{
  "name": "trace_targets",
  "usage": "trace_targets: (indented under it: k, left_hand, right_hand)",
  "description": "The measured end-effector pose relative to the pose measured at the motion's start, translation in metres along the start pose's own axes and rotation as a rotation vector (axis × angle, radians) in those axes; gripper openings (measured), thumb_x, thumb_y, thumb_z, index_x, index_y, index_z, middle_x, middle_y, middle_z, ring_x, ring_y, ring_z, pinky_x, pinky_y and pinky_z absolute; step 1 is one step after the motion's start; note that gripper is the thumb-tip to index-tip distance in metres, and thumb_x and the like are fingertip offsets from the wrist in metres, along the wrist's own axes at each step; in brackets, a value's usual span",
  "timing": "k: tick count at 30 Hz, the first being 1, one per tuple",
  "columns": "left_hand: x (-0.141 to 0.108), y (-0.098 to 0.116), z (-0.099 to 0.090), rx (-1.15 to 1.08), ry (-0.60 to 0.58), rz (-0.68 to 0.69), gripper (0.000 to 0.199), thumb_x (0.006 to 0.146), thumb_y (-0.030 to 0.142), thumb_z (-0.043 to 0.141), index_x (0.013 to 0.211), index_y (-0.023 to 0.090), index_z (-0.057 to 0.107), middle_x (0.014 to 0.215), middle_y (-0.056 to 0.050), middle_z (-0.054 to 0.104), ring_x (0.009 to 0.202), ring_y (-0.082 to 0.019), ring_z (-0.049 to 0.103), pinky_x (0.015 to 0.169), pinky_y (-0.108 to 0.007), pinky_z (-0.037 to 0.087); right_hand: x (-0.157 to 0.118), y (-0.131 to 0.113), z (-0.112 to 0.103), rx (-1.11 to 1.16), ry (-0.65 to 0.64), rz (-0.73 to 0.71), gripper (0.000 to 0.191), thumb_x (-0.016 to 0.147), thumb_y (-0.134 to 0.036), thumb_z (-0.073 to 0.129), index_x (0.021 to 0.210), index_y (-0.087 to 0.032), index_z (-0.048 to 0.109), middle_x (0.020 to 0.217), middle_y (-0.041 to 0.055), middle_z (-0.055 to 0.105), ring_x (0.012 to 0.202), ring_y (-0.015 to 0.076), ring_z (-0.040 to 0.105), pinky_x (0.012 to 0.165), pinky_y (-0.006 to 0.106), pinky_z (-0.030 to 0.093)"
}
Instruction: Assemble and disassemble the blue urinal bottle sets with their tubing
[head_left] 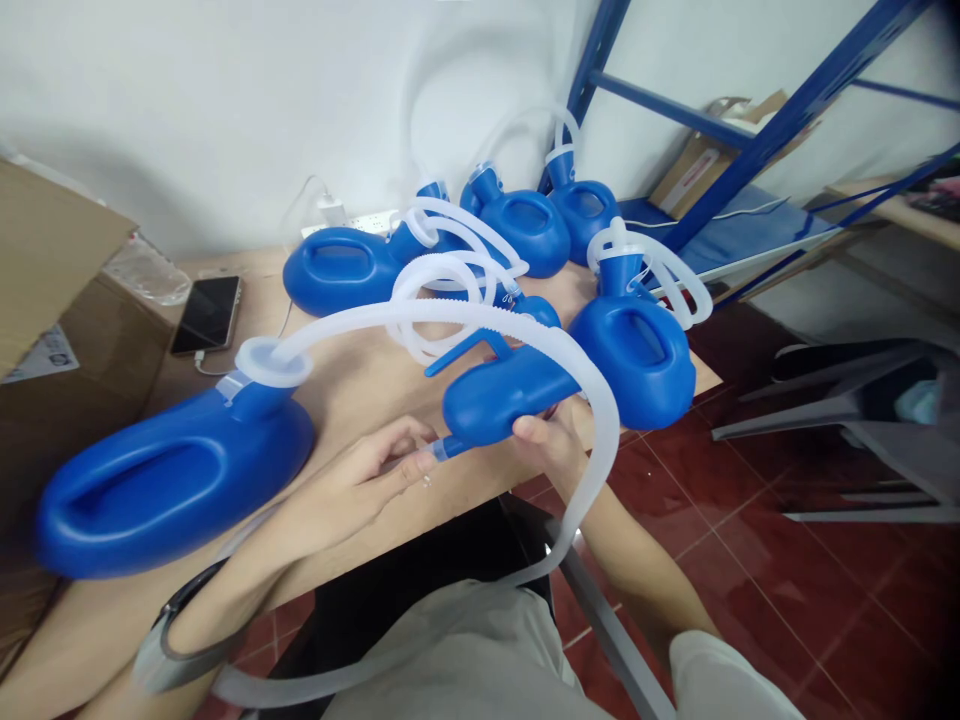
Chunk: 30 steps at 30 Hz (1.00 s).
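Note:
My right hand [551,440] grips a blue plastic urinal receiver [495,395] from below, with the thumb on its near side. My left hand [382,465] is closed around a translucent tube end [438,451] at the receiver's narrow spout. Whether the tube is fully over the spout I cannot tell. A blue urinal bottle [150,480] lies on the table left of my left hand. From its white cap [274,362] a ribbed translucent hose [450,312] arches over the receiver, drops past my right forearm and crosses my lap.
Several more blue bottles with coiled hoses stand behind, one of them [637,350] close right of my right hand. A phone [208,316] on a cable lies at the back left of the wooden table [345,375]. A cardboard box [82,400] stands left, a blue rack [675,110] right.

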<state>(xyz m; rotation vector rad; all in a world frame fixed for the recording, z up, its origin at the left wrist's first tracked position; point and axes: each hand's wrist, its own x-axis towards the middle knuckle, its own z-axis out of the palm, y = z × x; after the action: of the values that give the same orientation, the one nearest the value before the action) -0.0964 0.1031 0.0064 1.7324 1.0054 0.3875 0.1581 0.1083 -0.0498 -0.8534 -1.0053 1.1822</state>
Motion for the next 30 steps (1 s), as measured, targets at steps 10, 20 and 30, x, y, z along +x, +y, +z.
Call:
trace_targets:
  k: [10, 20, 30]
  left_hand:
    - [-0.011, -0.006, 0.016, 0.491, 0.295, 0.261, 0.027, 0.109, 0.029, 0.051, 0.126, 0.024, 0.071, 0.111, -0.005, 0.073, 0.091, -0.019, 0.074, 0.083, -0.034, 0.06]
    - [-0.017, -0.01, 0.011, 0.51, 0.291, 0.142, 0.023, 0.104, 0.032, 0.051, 0.099, 0.021, 0.07, 0.094, -0.004, 0.074, 0.086, -0.023, 0.073, 0.077, -0.039, 0.056]
    - [-0.008, -0.002, 0.017, 0.431, 0.319, 0.283, 0.022, 0.108, 0.032, 0.058, 0.125, 0.024, 0.07, 0.12, -0.002, 0.081, 0.103, -0.019, 0.079, 0.081, -0.028, 0.063]
  right_hand:
    - [0.003, -0.002, 0.004, 0.049, 0.076, 0.073, 0.076, 0.059, -0.061, 0.1, 0.124, -0.036, 0.067, 0.109, 0.0012, 0.082, 0.113, 0.0331, 0.077, 0.104, 0.057, 0.064]
    - [0.004, -0.008, 0.007, 0.069, 0.103, 0.01, 0.074, 0.064, -0.058, 0.098, 0.128, -0.037, 0.065, 0.115, 0.0004, 0.081, 0.123, 0.0322, 0.075, 0.113, 0.055, 0.06]
    - [0.005, -0.006, 0.009, 0.1, 0.079, -0.009, 0.055, 0.069, -0.058, 0.096, 0.111, -0.036, 0.069, 0.086, -0.0034, 0.077, 0.118, 0.0311, 0.077, 0.106, 0.05, 0.064]
